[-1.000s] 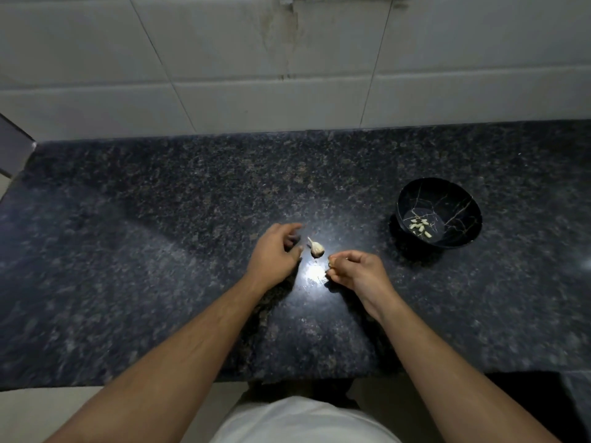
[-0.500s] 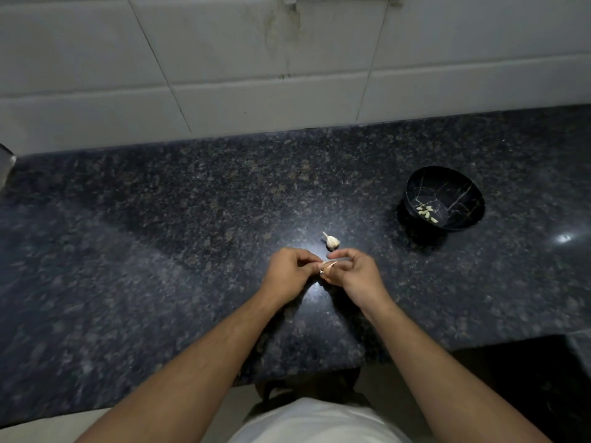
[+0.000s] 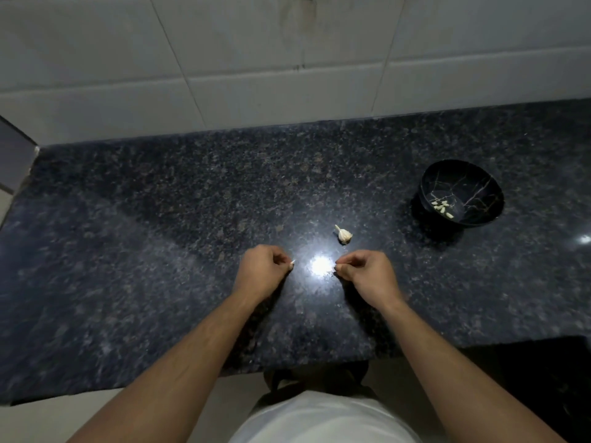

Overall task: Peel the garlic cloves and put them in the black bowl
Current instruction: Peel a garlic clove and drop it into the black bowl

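My left hand (image 3: 263, 270) pinches a small pale garlic piece (image 3: 291, 263); only its pointed tip shows past the fingertips. My right hand (image 3: 367, 274) has its fingers curled, thumb and forefinger pinched on a tiny bit that looks like skin, too small to tell for sure. The hands are a short way apart above the counter. A partial garlic bulb (image 3: 343, 234) lies on the counter just beyond them. The black bowl (image 3: 486, 215) stands to the far right with several peeled cloves (image 3: 443, 207) inside.
The dark speckled granite counter (image 3: 160, 251) runs to a white tiled wall (image 3: 287, 75) at the back. A bright light reflection (image 3: 319, 265) sits between my hands. The counter's front edge is close to my body.
My hands, joined on one clove half a second ago, have pulled apart sideways. A second ago the left hand was reaching near the bulb while the right held the clove.
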